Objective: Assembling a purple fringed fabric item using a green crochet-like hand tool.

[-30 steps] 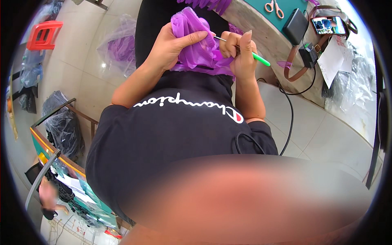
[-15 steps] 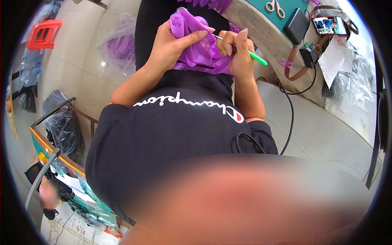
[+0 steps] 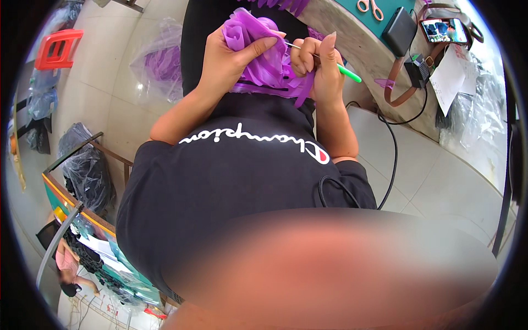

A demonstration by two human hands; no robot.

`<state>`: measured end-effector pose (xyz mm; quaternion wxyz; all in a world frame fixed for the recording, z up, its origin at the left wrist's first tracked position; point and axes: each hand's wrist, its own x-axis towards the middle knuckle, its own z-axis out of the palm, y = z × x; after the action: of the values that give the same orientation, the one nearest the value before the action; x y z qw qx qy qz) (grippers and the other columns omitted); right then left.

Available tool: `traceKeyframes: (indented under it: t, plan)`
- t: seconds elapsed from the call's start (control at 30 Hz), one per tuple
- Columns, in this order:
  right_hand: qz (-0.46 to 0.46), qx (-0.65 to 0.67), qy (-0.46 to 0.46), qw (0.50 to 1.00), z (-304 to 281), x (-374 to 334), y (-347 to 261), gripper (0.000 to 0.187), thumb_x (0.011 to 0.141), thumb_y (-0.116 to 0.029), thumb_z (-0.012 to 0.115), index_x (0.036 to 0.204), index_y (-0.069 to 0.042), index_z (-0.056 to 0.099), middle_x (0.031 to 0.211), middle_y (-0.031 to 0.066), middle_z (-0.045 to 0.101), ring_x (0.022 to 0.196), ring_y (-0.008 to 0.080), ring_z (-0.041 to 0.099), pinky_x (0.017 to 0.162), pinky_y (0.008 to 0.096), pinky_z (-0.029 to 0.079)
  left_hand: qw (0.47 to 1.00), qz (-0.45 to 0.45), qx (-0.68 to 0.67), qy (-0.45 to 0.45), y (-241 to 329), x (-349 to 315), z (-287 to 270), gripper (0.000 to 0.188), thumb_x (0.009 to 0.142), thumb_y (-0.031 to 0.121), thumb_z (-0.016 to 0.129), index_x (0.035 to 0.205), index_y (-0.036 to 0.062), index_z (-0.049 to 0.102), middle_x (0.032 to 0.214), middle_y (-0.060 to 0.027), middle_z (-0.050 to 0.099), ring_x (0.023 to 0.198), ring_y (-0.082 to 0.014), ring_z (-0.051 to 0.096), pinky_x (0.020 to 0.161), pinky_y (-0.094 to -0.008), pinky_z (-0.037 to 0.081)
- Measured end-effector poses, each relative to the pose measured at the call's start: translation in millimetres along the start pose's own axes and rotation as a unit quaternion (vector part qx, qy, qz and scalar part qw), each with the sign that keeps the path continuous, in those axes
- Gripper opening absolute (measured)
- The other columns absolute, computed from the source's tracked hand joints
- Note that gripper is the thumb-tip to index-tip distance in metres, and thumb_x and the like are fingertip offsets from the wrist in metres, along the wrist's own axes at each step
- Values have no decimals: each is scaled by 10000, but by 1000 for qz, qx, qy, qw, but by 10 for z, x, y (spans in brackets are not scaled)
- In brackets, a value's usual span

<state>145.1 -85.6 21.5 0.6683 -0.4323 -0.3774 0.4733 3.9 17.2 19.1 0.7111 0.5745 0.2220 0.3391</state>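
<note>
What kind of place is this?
Probably a small craft workshop. The left hand holds purple fabric, the right hand a green-handled hook tool; scissors lie on the worktable, and a bag of purple material sits on the floor.

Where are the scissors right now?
In the head view, the scissors lie on the teal mat at the top edge, to the person's right, just above the dark power bank and beyond the right hand.

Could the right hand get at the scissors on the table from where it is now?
Probably yes, but not freely. The right hand is closed around a thin green-handled tool against the purple fabric. The scissors lie in the open on the table beyond it, with nothing between; the tool would have to be put down first.
</note>
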Motion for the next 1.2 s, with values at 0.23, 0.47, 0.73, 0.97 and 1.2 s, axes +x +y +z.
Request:
traceKeyframes:
  t: [0.23,0.47,0.73,0.97,1.2]
  plan:
    - [-25,-28,-1,999,15,16,19,618,954,-556,216,598,-68,344,595,45,369,548,104,285,492,234,247,1000,-1,1,6,4,1,20,157,788,19,692,912,-30,609,893,-115,681,791,-115,626,735,-241,496]
    - [-19,-29,-4,999,4,32,34,611,962,-539,212,601,-65,352,602,48,381,547,106,279,498,241,249,1000,12,3,-1,-6,6,8,152,795,18,685,919,-25,607,894,-110,683,794,-118,633,737,-239,498]
    - [-111,-319,64,939,32,39,181,502,976,-393,389,666,-12,490,613,27,476,588,124,459,550,242,348,1000,23,16,7,-9,-10,7,182,799,19,681,959,-30,609,896,-117,680,838,-124,634,762,-248,503]
    - [-162,-158,286,931,-845,384,-243,509,962,-425,416,626,-49,477,655,75,577,537,104,453,488,209,328,977,-162,-96,-102,38,23,-47,238,786,60,705,988,-21,609,902,-100,659,835,-151,639,754,-269,511]
    - [-83,-383,5,920,-209,66,-161,129,854,-102,626,790,9,604,762,30,589,644,64,476,587,199,382,988,-109,-106,-28,-11,-20,-54,191,816,75,684,970,-18,617,873,-59,651,791,-120,626,730,-260,515]
